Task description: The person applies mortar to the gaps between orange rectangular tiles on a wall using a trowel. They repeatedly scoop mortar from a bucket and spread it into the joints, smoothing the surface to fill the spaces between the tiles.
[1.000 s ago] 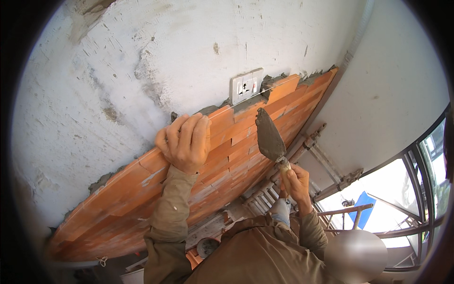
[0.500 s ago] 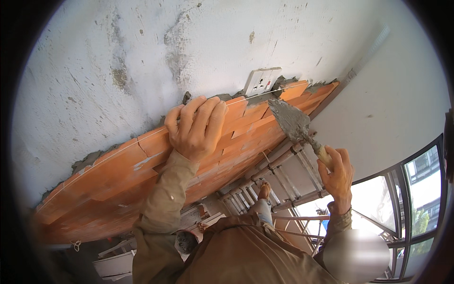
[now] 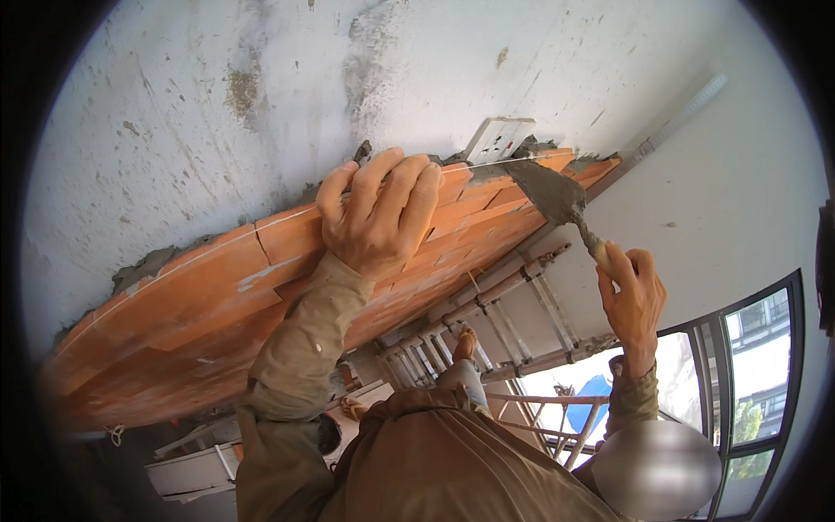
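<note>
At upper centre, laid bricks (image 3: 200,283) are leaving a gap (image 3: 487,177); our left hand (image 3: 378,217) is grasping brick, our right hand (image 3: 637,296) a trowel (image 3: 552,191).

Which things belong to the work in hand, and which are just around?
Part of the work:
grey triangular metal trowel, in the right hand
orange rectangular tiles, under the left hand
grey mortar lumps

Just around:
white rectangular wall socket
dark-framed glass window

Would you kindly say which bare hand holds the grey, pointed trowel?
The right hand grips the trowel; the left hand rests on the orange rectangular tiles.
</note>
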`<action>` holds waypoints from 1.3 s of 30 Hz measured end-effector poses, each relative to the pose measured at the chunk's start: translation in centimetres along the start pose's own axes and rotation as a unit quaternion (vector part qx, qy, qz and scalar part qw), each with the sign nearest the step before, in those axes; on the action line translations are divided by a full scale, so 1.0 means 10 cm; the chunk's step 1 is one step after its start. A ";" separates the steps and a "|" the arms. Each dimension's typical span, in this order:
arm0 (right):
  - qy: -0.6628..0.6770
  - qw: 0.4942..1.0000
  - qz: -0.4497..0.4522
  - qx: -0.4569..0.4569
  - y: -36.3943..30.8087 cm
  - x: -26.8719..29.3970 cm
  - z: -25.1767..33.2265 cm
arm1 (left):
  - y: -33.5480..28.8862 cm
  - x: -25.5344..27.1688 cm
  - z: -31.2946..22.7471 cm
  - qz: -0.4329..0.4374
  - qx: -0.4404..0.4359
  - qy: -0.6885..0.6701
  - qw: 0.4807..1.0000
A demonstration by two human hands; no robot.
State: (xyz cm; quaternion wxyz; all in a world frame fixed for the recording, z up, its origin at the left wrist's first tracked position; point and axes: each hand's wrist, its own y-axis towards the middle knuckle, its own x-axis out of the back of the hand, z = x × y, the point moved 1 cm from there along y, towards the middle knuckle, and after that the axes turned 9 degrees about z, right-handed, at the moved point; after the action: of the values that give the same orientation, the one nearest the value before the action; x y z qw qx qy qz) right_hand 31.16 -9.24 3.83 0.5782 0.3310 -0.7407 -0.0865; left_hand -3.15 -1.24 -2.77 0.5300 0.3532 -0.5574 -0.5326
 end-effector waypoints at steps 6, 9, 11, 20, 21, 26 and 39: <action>0.010 1.000 0.018 0.001 0.04 -0.02 -0.06 | -0.01 -0.01 0.00 0.000 0.003 -0.006 1.000; 0.005 0.999 0.039 -0.007 0.08 0.10 -0.02 | -0.01 0.01 0.01 0.010 0.000 -0.008 1.000; -0.008 0.999 0.051 -0.008 0.11 0.17 0.04 | -0.02 0.00 0.02 0.005 -0.002 -0.002 1.000; -0.088 0.993 0.053 -0.052 -0.16 0.49 0.17 | -0.01 0.02 0.01 0.005 0.000 0.007 1.000; -0.074 0.994 0.046 -0.060 -0.19 0.48 0.16 | -0.01 0.02 0.01 0.002 -0.001 0.012 1.000; 0.067 0.987 0.033 -0.145 -0.31 0.34 0.25 | 0.00 -0.02 0.00 -0.014 -0.001 0.009 1.000; 0.097 0.979 0.056 -0.172 -0.24 0.26 0.58 | 0.00 -0.01 0.03 -0.024 -0.015 0.008 1.000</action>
State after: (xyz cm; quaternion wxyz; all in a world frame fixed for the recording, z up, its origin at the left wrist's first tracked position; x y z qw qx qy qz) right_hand 26.49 -14.03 2.84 0.6997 0.1915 -0.6724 -0.1470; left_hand -3.45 -1.08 -2.72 0.5267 0.3631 -0.5367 -0.5502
